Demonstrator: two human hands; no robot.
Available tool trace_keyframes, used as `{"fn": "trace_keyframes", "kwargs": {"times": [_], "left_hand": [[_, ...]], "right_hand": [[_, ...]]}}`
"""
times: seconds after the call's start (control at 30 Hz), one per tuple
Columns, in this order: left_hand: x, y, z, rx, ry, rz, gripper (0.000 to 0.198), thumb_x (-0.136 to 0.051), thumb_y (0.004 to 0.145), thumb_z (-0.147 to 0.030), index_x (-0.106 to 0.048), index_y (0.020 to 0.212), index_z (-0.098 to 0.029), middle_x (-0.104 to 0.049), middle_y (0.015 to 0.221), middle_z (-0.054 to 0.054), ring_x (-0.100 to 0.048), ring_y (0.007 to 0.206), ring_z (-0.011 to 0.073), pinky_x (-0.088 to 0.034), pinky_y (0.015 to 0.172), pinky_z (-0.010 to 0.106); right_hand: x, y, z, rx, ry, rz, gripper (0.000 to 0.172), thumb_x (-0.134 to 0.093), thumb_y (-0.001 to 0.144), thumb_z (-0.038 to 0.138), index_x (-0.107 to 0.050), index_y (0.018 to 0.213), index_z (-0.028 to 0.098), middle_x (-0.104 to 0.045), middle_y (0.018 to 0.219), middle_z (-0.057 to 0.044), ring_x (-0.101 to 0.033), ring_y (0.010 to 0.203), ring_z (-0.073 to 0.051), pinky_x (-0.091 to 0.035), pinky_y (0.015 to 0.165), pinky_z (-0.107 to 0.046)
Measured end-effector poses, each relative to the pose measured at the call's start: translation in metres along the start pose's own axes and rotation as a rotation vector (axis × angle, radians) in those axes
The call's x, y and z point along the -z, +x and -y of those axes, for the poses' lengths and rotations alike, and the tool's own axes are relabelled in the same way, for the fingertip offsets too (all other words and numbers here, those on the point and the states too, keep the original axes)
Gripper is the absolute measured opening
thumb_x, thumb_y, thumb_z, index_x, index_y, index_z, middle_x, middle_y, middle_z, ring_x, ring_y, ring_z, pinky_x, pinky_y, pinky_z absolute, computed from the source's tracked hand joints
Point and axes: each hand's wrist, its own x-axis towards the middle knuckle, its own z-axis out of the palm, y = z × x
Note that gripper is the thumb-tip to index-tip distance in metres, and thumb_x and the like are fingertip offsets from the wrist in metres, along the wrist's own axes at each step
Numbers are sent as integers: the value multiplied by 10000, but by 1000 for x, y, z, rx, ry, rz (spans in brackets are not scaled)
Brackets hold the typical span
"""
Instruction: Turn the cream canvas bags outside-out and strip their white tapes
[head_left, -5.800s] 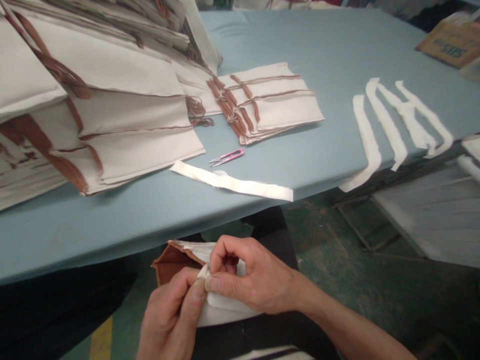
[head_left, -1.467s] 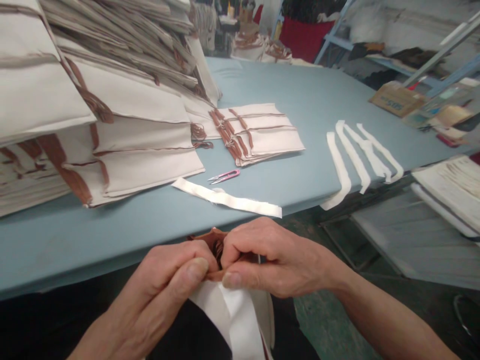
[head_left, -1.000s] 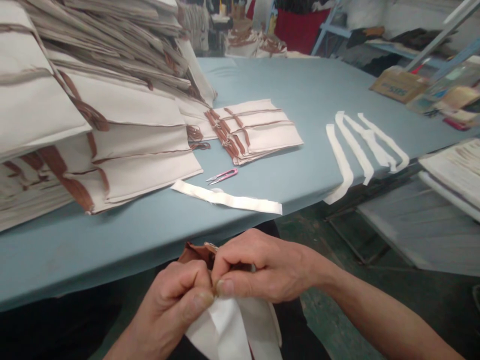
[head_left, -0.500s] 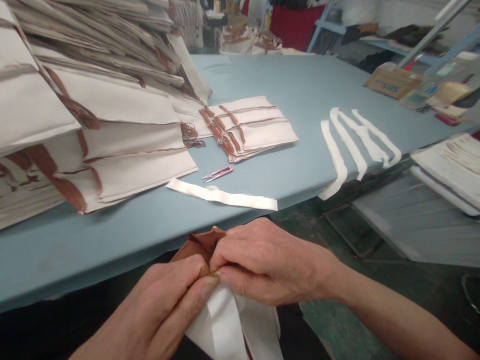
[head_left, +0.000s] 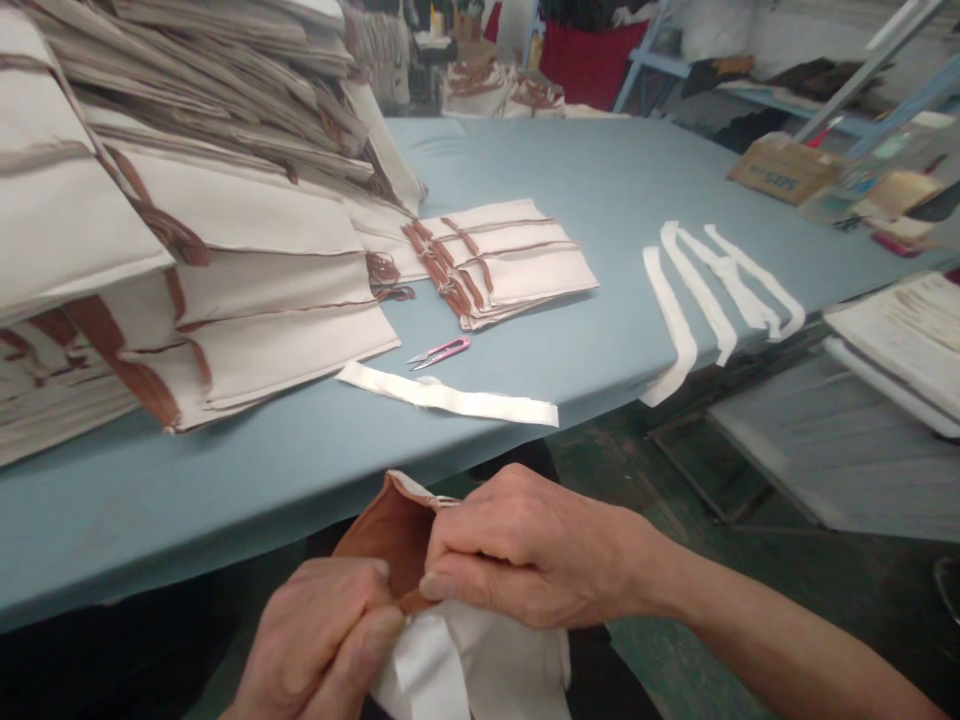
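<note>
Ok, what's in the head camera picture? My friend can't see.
A person's left hand and right hand pinch the rim of a cream cloth bag. On a blue tablecloth lie pink thread snips, white fabric strips and stacked cream cloth.

A cardboard box [head_left: 784, 172] is set on the surface's [head_left: 600, 165] right side; farther back, red cloth [head_left: 589, 62] is seen beside a blue frame [head_left: 663, 63].

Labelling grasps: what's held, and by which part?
Cream cloth pouch with brown lining, pinched at its opening's edge by the left hand and right hand. Can't tell whether the left also pinches the flat white fabric strip.
</note>
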Motion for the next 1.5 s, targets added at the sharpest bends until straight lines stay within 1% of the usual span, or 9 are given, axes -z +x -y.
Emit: {"fn": "trace_keyframes", "kwargs": {"times": [0.2, 0.43, 0.6, 0.77, 0.87, 1.07, 1.3, 1.4, 1.5], "left_hand": [[2, 0, 3, 128, -115, 89, 518, -446, 1148, -387, -607, 682, -228, -578, 541, -52, -552, 452, 104, -412, 494, 226], [3, 1, 3, 208, -272, 213, 272, -576, 1072, -287, -704, 836, -242, -725, 677, -46, -661, 573, 112, -460, 591, 194], [11, 13, -9, 164, -213, 229, 343, -563, 1066, -281, -570, 726, -235, -568, 583, -76, -547, 501, 85, -383, 516, 190], [15, 19, -17, 163, -90, 238, 339, -554, 1068, -260, -535, 730, -244, -611, 642, -69, -604, 567, 98, -467, 610, 183], [8, 14, -17, 179, -219, 192, 416, -513, 1098, -323, -458, 695, -236, -492, 575, -74, -508, 489, 92, -387, 510, 204], [-15, 2, -19, 512, -541, 69, 663, -437, 1039, -734, -419, 611, -228, -409, 559, -21, -421, 500, 141, -379, 459, 263], [-33, 2, -20, 745, -667, 33, 725, -440, 914, -898, -415, 591, -250, -451, 601, 12, -466, 573, 181, -528, 548, 327], [-36, 3, -20, 713, -735, 31, 715, -524, 912, -873, -375, 609, -242, -376, 584, -23, -407, 555, 153, -458, 531, 287], [-32, 4, -17, 493, -660, 37, 685, -493, 1001, -776, -402, 605, -224, -414, 550, -24, -424, 522, 137, -407, 507, 265]], "right_hand": [[-4, -6, -2, 50, -125, -12, 338, -462, 1143, 290, -654, 887, 182, -667, 756, -9, -581, 692, -146, -406, 648, -266], [-8, -7, 3, 61, -241, -13, 356, -436, 1142, 295, -664, 895, 178, -719, 779, -31, -639, 710, -163, -438, 661, -273], [-10, -7, 7, 105, -282, -70, 368, -414, 1142, 288, -649, 880, 183, -711, 742, -25, -629, 669, -162, -429, 628, -281], [-9, -8, 10, 121, -296, -85, 380, -402, 1138, 278, -634, 853, 181, -689, 715, -20, -612, 641, -151, -416, 615, -273], [-13, -9, 7, 135, -271, -115, 364, -416, 1136, 280, -635, 862, 181, -691, 720, -20, -620, 655, -153, -426, 623, -270], [-30, -5, -4, 64, 147, -184, 321, -517, 1099, 333, -592, 817, 199, -602, 701, 30, -538, 611, -103, -413, 599, -218], [-37, -5, -9, -193, 652, -249, 553, -688, 991, 638, -507, 707, 199, -412, 633, 74, -358, 578, -81, -334, 529, -201], [-37, -7, -10, -215, 777, -208, 554, -776, 912, 659, -557, 729, 184, -459, 648, 74, -362, 573, -73, -360, 535, -194], [-36, -10, -10, -228, 831, -165, 513, -916, 799, 575, -603, 763, 171, -524, 665, 78, -380, 564, -58, -388, 557, -185]]}}
